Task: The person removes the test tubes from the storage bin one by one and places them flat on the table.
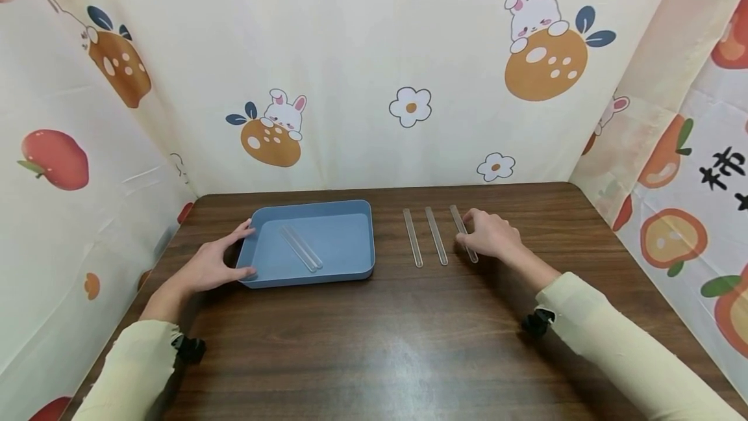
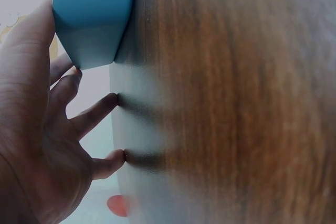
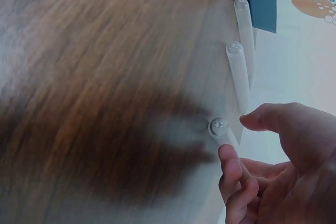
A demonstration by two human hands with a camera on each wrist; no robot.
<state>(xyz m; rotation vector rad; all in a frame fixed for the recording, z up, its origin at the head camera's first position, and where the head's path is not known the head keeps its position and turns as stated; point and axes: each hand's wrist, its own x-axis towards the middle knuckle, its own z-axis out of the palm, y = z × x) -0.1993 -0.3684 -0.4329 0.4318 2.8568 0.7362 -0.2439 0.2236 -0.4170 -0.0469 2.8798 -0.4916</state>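
A blue tray point(image 1: 345, 275) lies on the left half of the table, with two clear test tubes point(image 1: 300, 249) side by side in it. My left hand point(image 1: 209, 264) rests against the tray's left end, thumb and fingers spread wide along it. Three more test tubes lie in a row to the right: a left one point(image 1: 412, 238), a middle one point(image 1: 436, 236) and a right one point(image 1: 472, 255). Over the right tube is my right hand point(image 1: 493, 234), with its thumb and fingers on either side. In the right wrist view a gap shows between thumb and tube point(image 3: 219, 127).
The brown wooden table point(image 1: 350, 349) ends at a printed curtain point(image 1: 362, 38) behind and on both sides. Dark straps with small devices sit at both wrists, by the pale sleeves point(image 1: 613, 336).
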